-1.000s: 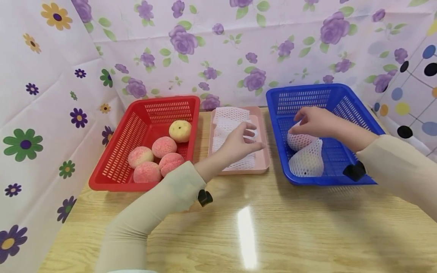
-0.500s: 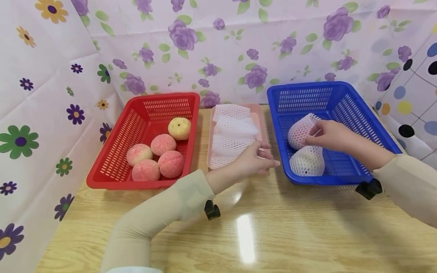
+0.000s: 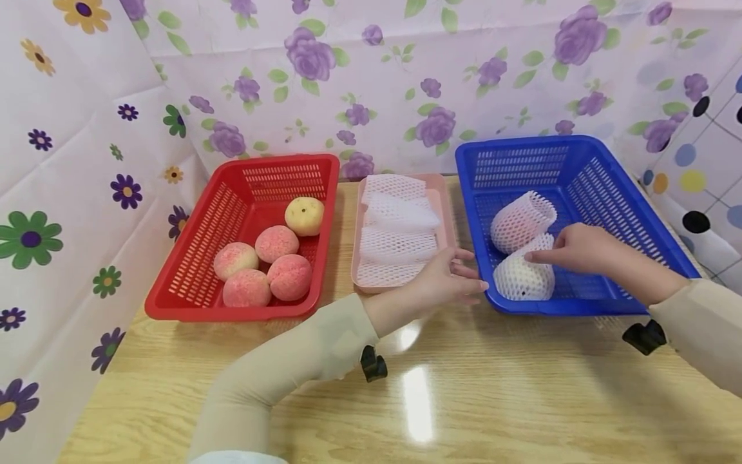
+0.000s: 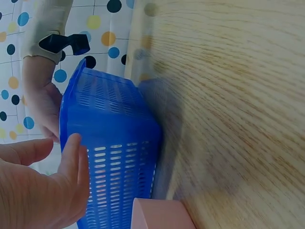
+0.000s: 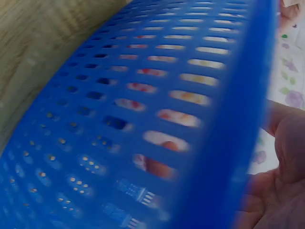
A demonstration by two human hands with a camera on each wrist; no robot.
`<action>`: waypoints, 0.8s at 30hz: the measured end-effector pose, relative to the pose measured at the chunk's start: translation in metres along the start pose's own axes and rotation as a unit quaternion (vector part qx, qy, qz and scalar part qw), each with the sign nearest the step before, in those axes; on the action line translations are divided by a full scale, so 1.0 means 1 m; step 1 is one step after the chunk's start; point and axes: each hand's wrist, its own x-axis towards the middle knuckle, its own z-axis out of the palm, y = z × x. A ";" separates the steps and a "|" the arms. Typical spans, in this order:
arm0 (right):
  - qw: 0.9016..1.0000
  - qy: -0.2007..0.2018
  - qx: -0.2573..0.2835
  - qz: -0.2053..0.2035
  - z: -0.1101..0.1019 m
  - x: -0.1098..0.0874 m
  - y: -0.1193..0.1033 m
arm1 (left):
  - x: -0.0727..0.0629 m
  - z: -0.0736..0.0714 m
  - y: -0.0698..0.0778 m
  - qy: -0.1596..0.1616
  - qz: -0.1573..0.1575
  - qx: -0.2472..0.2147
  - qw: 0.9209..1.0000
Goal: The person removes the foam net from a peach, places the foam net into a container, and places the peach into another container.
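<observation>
In the head view my right hand (image 3: 582,254) is over the blue basket (image 3: 657,222), its fingers loosely bent. Its thumb overlaps the white foam net round a pale yellow fruit (image 3: 524,277). Just behind that fruit lies a pink peach (image 3: 518,225) in a pinkish net, the net's mouth gaping to the right. My left hand (image 3: 446,280) has its fingers extended, fingertips right at the basket's left rim near the front corner. The left wrist view shows the left hand (image 4: 45,183) beside the basket's slotted wall (image 4: 112,143), with nothing held.
A pink tray (image 3: 443,193) with several white foam nets (image 3: 400,245) stands between the baskets. On the left, a red basket (image 3: 165,283) holds several peaches (image 3: 290,277) and one yellow fruit (image 3: 304,216). Floral cloth (image 3: 377,84) hangs behind the wooden table (image 3: 493,386).
My right hand has come away from the netted peach, moving right and toward me. My left hand has shifted from over the tray to the blue basket's left rim.
</observation>
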 end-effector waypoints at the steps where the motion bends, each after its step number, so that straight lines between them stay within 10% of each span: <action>1: 1.000 -0.010 -0.004 -0.002 0.001 0.000 0.001 | 0.000 0.001 0.000 0.003 0.000 -0.005 1.000; 11: 0.993 -0.107 0.056 0.012 0.010 0.006 0.008 | 0.001 0.005 -0.001 0.001 -0.011 -0.040 0.999; 24: 0.954 -0.168 0.243 0.046 0.029 0.013 0.011 | 0.001 0.008 0.000 0.019 -0.020 -0.062 0.998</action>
